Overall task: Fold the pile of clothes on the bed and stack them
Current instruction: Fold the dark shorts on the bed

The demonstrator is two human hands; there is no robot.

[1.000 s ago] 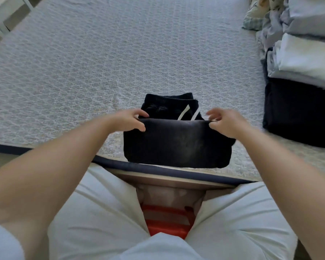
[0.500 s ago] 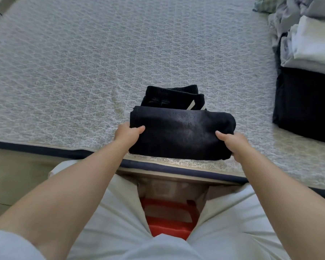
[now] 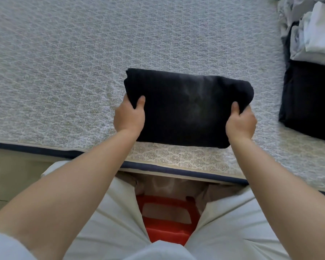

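Illumination is soft, even daylight; its source direction cannot be determined. No glare. The bed (image 3: 64,72) cover is brightly lit and slightly washed out. The folded black garment (image 3: 186,109) renders almost without detail. Slight motion blur softens the whole frame. Wide-angle distortion bends the bed's near edge and stretches both forearms.

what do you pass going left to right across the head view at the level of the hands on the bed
bare bedspread → left hand gripping the left end of the folded black garment → right hand gripping its right end → stack of folded clothes at the right edge
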